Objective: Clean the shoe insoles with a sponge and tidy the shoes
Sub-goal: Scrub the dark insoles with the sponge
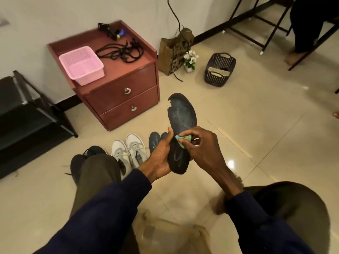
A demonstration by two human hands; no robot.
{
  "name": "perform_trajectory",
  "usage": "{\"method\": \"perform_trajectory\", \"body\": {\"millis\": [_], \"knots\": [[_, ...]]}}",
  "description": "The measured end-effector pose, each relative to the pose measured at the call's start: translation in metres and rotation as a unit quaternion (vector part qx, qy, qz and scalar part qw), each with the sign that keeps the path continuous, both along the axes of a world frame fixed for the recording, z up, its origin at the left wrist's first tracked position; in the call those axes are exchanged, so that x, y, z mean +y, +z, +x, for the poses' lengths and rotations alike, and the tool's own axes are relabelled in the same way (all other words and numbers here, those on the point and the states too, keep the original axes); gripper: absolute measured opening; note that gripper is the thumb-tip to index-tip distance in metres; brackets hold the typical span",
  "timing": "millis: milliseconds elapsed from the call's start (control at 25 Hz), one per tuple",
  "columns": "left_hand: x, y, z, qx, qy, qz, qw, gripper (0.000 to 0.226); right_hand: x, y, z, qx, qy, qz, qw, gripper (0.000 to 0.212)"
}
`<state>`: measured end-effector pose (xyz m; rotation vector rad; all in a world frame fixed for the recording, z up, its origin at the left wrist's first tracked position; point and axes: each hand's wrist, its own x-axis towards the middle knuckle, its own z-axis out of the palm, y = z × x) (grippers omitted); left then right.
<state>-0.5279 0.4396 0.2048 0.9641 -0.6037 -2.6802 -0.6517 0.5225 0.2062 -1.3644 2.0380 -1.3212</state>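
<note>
While left hand (161, 158) grips dark insole (181, 125), right hand (200, 143) pinches green sponge (183, 139) against it

No readable text, paper bag (167, 52) print too blurred

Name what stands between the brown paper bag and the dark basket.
A small pot of white flowers stands there, shown in the head view.

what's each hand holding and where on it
The left hand grips the dark insole by its heel half; the right hand pinches the green sponge, pressed on the insole's middle.
</note>
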Motion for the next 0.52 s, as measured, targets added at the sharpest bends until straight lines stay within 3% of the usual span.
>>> {"method": "perform_trajectory", "body": {"millis": [200,400,520], "knots": [[0.033,0.022,0.059,-0.022,0.046,-0.038,0.998,0.066,0.033,0.021,0.055,0.11,0.003,-0.024,0.994,0.015],[0.048,0.04,0.091,0.0,0.07,0.026,0.997,0.07,0.071,0.031,0.111,0.167,0.142,-0.038,0.975,0.017],[0.053,0.039,0.096,0.011,0.071,0.021,0.997,0.064,0.068,0.034,0.091,0.17,0.044,-0.039,0.984,0.017]]}}
